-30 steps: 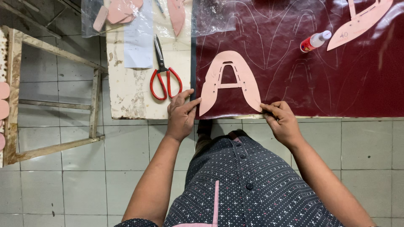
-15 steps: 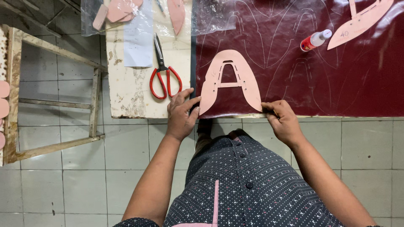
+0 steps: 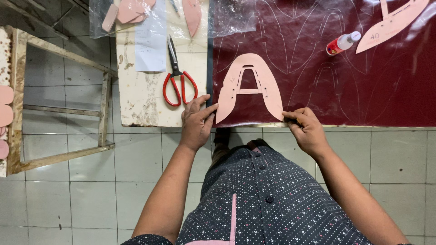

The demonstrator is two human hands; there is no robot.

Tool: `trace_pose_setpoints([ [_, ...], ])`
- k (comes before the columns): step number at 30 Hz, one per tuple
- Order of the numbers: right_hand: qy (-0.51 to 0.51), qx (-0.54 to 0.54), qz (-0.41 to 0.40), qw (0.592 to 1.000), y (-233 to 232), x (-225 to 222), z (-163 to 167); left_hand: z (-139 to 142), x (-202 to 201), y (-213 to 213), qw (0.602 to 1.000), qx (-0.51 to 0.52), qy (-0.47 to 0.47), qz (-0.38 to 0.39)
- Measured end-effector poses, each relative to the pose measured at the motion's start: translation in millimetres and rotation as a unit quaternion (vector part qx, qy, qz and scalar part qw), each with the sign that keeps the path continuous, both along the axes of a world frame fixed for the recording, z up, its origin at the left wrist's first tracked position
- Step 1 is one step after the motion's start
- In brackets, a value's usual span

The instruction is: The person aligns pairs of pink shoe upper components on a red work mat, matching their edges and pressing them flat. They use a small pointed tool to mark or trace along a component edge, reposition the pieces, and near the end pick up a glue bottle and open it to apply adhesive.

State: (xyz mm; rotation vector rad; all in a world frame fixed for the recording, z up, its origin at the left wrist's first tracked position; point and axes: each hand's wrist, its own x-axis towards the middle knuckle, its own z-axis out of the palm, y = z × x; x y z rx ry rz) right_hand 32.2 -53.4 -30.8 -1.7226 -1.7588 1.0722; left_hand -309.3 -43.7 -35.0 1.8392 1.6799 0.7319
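On maroon leather (image 3: 336,86): left hand (image 3: 196,121) flat, fingers spread, pinning pink template (image 3: 250,86); right hand (image 3: 305,127) grip pinched on pen, barely visible. Judgement: keep template from shifting, trace tight to edge.

- The thin tool pinched in the right hand (image 3: 305,129) is too hidden to identify.
- The long pink card pattern piece (image 3: 391,22) runs off the top edge.
- The dark red leather sheet (image 3: 363,86) is cut by the right edge.

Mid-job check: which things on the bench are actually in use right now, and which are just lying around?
In use:
- pink A-shaped pattern, pinned flat by the left hand
- dark red sheet under it
- right hand at the pattern's lower right tip, pinching something too small to identify

Lying about:
- red-handled scissors
- small bottle
- long pink pattern
- bagged pink pieces
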Motion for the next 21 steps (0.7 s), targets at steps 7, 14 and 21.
trace_pose_setpoints([
  [7,0.012,0.003,-0.005,1.000,-0.6,-0.5,0.2,1.5,0.1,-0.2,1.000,0.008,0.002,-0.002],
  [14,0.017,0.018,0.002,1.000,-0.3,0.6,-1.4,2.0,0.1,0.0,1.000,0.015,-0.009,-0.001],
  [21,0.032,0.007,-0.002,0.999,0.9,1.6,-2.5,1.3,0.1,-0.4,1.000,0.017,-0.007,0.000],
])
